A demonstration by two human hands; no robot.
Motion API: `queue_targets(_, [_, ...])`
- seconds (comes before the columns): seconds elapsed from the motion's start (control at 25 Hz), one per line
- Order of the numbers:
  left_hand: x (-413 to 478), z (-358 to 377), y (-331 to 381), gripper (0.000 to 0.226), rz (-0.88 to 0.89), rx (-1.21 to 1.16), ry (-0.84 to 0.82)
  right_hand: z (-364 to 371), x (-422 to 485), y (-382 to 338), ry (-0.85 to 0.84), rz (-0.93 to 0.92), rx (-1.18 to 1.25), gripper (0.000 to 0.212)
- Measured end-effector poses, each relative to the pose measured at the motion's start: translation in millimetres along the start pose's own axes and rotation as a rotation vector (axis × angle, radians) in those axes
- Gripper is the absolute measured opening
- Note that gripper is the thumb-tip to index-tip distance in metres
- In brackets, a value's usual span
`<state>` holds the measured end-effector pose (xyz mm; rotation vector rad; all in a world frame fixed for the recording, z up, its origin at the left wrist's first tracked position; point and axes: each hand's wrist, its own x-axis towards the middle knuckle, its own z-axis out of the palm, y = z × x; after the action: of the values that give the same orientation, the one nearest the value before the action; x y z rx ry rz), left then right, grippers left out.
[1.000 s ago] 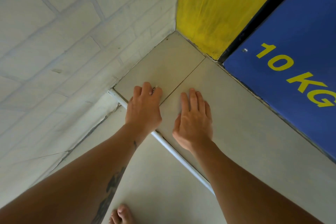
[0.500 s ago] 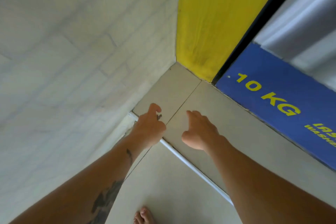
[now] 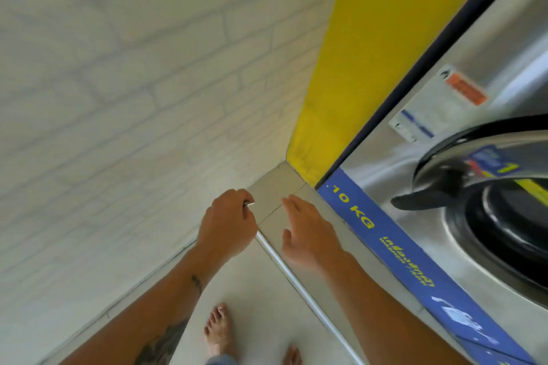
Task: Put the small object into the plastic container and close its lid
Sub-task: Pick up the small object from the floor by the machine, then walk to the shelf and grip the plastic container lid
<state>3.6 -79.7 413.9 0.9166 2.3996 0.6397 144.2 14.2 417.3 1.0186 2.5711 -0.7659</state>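
Observation:
My left hand (image 3: pixel 226 224) is curled shut over the raised tiled step, and a small silvery object (image 3: pixel 249 203) pokes out between its fingertips. Most of that object is hidden inside the fist. My right hand (image 3: pixel 305 231) hovers just to the right with its fingers spread and nothing in it. No plastic container appears in the head view.
A raised tile step (image 3: pixel 277 187) with a white edge strip (image 3: pixel 299 278) fills the corner between a pale brick wall (image 3: pixel 118 98) and a yellow panel (image 3: pixel 370 53). A steel washing machine (image 3: pixel 474 98) with a blue "10 KG" band and dark round door stands at right. My bare feet (image 3: pixel 219 332) are below.
Both hands have lifted off the step, where they lay flat. The left hand has curled shut around the small object. The view has risen and now shows the washing machine.

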Motion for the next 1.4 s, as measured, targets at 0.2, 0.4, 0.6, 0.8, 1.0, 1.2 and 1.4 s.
queue_targets(0.2, [-89.4, -69.3, 48.9, 0.034, 0.083, 0.088, 0.125, -64.7, -82.4, -35.5, 0.081, -0.183, -0.143, 0.06])
queue_targets(0.4, [-206.7, -120.1, 64.2, 0.031, -0.036, 0.153, 0.266, -95.9, -157.5, -76.7, 0.108, -0.397, -0.188, 0.062])
queue_targets(0.6, [-336.0, -173.1, 29.4, 0.032, -0.239, 0.084, 0.444, -85.6, -237.6, -159.2, 0.035, -0.656, -0.19, 0.06])
queue_targets(0.8, [-476.4, -226.3, -55.0, 0.034, -0.478, -0.086, 0.661, -31.1, -317.3, -278.6, -0.05, -0.906, -0.231, 0.058])
queue_targets(1.0, [-651.7, -262.5, -158.4, 0.034, -0.685, -0.169, 0.794, 62.6, -421.9, -414.3, -0.158, -1.084, -0.273, 0.054])
queue_targets(1.2, [-821.4, -302.7, -245.4, 0.036, -0.841, -0.189, 0.947, 150.5, -541.0, -540.7, -0.263, -1.216, -0.305, 0.053])
queue_targets(1.4, [-948.3, -340.1, -296.1, 0.035, -0.958, -0.179, 1.101, 221.1, -634.9, -644.7, -0.351, -1.387, -0.354, 0.054])
